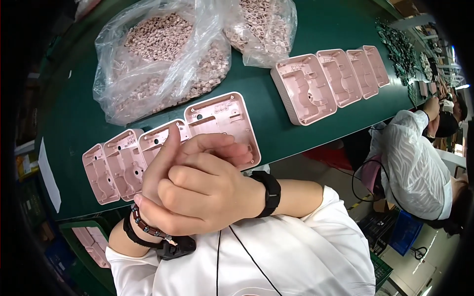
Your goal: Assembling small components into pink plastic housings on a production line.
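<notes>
My right hand (202,192), with a black band at its wrist, lies across my left hand (160,165). Its fingers are folded against the left hand's palm and wrist, and what is inside them is hidden. My left thumb points up, while the left fingers curve loosely apart with nothing visible in them. A beaded bracelet (143,223) circles the left wrist. Just beyond the hands stands a row of pink plastic housings, open side up; the rightmost housing (228,117) is partly covered by my fingers, and the leftmost housing (100,172) sits near the table's left end.
Two clear plastic bags of small pink parts, a large bag (163,64) and a smaller bag (261,32), lie on the green table (335,24). Another row of pink housings (303,89) extends right. A green crate (86,237) stands lower left. A co-worker (414,158) sits at right.
</notes>
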`<state>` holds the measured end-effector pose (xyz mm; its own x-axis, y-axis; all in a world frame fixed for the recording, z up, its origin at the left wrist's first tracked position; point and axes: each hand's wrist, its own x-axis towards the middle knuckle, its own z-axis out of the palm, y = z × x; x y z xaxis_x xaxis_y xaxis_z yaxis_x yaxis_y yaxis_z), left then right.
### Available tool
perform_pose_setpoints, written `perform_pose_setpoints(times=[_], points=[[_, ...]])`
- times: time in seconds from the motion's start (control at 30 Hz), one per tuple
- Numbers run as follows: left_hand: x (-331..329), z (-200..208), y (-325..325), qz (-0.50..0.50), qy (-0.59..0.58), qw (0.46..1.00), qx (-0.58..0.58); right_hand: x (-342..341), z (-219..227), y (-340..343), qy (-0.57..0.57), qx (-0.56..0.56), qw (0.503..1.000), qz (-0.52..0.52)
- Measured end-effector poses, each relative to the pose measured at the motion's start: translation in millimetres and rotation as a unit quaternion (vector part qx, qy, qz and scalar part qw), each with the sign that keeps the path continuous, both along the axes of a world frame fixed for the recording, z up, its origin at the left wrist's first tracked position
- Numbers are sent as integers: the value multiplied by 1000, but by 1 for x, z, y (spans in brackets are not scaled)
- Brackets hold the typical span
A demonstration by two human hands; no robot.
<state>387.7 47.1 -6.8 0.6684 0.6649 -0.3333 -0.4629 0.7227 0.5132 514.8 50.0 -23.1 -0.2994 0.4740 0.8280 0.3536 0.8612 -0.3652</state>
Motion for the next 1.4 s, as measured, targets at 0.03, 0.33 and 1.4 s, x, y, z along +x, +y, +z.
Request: perform_pose_setpoints(times=[0.03,0.33,1.4], points=[[-9,-6,-8,12,-6,1000,-11,-3,-2,3,-5,5,1000,-11],[7,-122,41,-3,-197,980,-13,41,2,42,-36,11,999,-32],[26,14,31,-10,455,700,551,92,12,55,-40,-452,831,322]])
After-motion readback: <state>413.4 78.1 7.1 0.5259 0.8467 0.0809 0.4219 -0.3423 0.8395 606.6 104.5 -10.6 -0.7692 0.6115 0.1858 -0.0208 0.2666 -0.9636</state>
